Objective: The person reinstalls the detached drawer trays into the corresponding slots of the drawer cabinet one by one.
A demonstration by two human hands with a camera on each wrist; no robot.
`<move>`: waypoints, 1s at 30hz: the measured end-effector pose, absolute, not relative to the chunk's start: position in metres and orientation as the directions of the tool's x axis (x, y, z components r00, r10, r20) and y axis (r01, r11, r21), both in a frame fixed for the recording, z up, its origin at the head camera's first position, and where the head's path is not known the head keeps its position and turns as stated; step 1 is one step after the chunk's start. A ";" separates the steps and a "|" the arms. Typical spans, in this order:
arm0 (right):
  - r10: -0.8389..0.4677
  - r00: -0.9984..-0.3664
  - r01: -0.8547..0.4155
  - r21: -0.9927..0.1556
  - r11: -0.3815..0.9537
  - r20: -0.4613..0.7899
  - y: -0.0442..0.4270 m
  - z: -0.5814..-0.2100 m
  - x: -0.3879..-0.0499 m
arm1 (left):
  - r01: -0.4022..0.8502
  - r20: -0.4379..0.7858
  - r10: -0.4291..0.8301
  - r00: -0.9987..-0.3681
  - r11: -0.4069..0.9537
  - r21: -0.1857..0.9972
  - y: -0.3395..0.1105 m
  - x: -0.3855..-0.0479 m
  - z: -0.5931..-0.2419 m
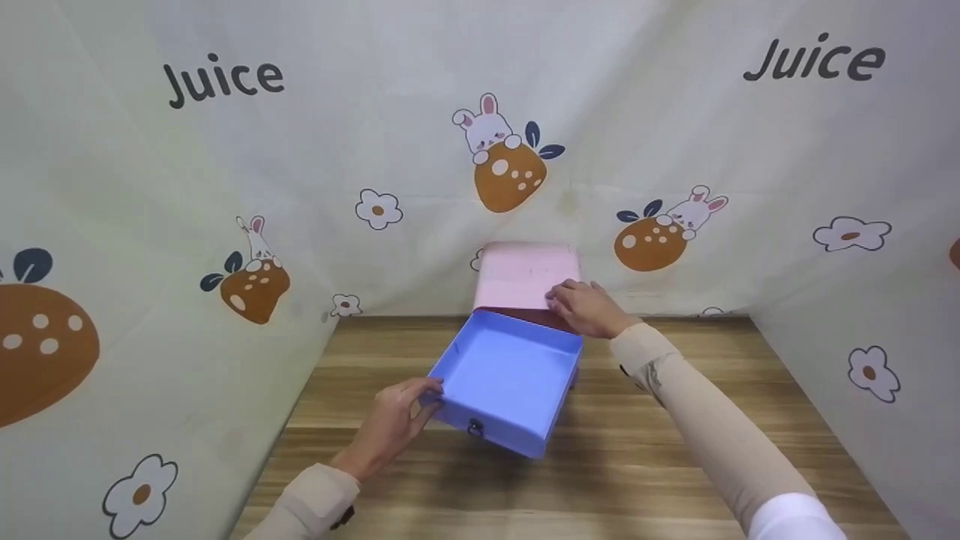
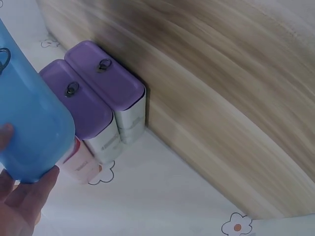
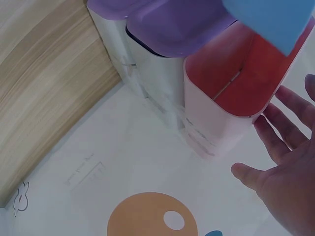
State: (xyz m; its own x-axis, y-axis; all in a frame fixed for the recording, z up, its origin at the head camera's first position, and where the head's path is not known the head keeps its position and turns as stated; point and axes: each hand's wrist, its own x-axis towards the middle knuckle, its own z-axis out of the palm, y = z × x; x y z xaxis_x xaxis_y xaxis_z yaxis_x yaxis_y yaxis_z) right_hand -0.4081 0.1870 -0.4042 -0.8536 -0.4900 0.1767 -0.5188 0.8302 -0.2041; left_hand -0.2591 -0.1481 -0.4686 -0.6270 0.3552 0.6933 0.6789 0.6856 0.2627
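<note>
A blue drawer [image 1: 510, 367] with an empty inside and a dark ring pull [image 1: 475, 427] stands out in front of a pink casing [image 1: 525, 276]. My left hand [image 1: 390, 420] pinches the drawer's front left corner. In the left wrist view, a thumb lies on the drawer's blue front [image 2: 34, 118] and fingers lie along its edge. My right hand [image 1: 592, 307] touches the casing's right side near its front edge. The right wrist view shows the casing's red interior [image 3: 236, 78], with the right thumb apart from the casing. That hand holds nothing.
Two purple drawer fronts [image 2: 110, 76] with ring pulls sit in pale casings stacked under the pink one, visible in the wrist views. The stack stands on a wood-grain table [image 1: 675, 435]. Cloth [image 1: 375, 135] printed with rabbits and flowers hangs behind and at both sides.
</note>
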 end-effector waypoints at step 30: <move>-0.491 -0.843 -0.533 -0.221 0.817 0.220 0.189 -0.400 -0.408 | 0.539 0.655 0.302 -0.692 0.820 0.192 -0.088 -0.273 -0.451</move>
State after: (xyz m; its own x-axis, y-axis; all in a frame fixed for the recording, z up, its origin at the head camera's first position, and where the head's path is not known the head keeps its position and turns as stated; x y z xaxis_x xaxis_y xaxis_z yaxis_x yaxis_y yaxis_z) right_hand -0.4084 0.1885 -0.4003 -0.8430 -0.4907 0.2203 -0.5331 0.8167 -0.2207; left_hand -0.2734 -0.0880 -0.4511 -0.6925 0.3017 0.6554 0.5391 0.8200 0.1922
